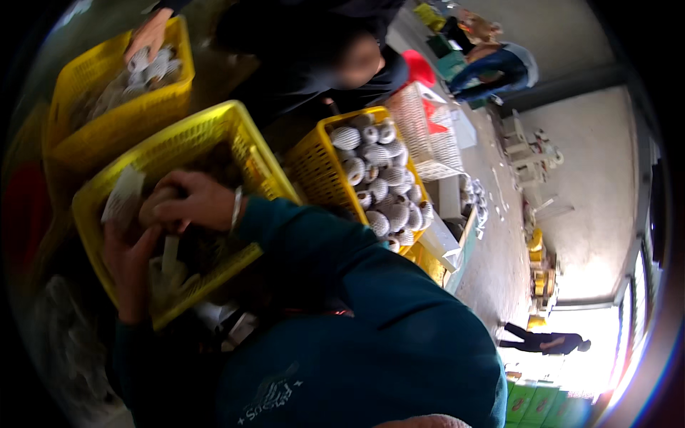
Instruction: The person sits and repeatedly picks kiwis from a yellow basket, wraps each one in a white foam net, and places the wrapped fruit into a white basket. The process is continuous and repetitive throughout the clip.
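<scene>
My right hand [206, 200], with a light bracelet at its wrist, grips a brownish round fruit [152, 208], its kind too blurred to tell. Against the fruit, my left hand [128, 259] holds a white foam net sleeve [124, 192]. Both hands are over a yellow plastic crate [176, 131], in whose dark inside more brownish round things [227, 160] show faintly. A pale, glove-like thing [171, 275] lies by the crate's near side, below my hands. How far the sleeve covers the fruit is hidden by my fingers.
A yellow crate [310, 155] beside my right arm holds many foam-netted fruits [377, 155]. Opposite, a person's hand [150, 37] touches netted fruit in another yellow crate [123, 120]. A white basket [423, 128] stands beyond. Other people [497, 69] are farther off.
</scene>
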The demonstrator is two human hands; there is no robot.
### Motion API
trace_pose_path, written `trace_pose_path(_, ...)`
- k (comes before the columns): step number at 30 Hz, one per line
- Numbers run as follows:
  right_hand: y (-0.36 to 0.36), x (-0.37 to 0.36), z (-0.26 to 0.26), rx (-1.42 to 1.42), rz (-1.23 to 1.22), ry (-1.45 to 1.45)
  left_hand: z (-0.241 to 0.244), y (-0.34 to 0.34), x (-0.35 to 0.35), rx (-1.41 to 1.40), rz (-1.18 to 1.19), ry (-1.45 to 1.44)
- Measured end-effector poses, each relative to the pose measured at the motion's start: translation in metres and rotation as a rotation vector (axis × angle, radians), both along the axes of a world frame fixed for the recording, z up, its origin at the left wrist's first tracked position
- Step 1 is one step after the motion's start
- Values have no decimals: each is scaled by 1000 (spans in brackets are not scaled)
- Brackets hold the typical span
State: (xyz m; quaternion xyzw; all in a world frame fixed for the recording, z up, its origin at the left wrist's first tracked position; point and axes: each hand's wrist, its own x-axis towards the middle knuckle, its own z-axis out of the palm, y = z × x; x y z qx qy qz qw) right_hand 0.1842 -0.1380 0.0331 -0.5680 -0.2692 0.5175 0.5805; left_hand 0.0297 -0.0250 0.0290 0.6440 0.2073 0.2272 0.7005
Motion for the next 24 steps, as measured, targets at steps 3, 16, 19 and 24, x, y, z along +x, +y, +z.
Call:
trace_pose_path(3, -4, 3, 8, 13, -3, -59, 3, 2, 2, -149, -36, -45)
trace_pose_path(16, -3, -3, -3, 109, 9, 15, -24, 9, -10, -398, -139, -197)
trace_pose_path(19, -4, -4, -5, 113, 14, -70, -20, 5, -10, -353, -186, -183)
trace_pose_path(24, -1, -12, -6, 94, -14, -70, -25, 4, -6, -235, -129, -195)
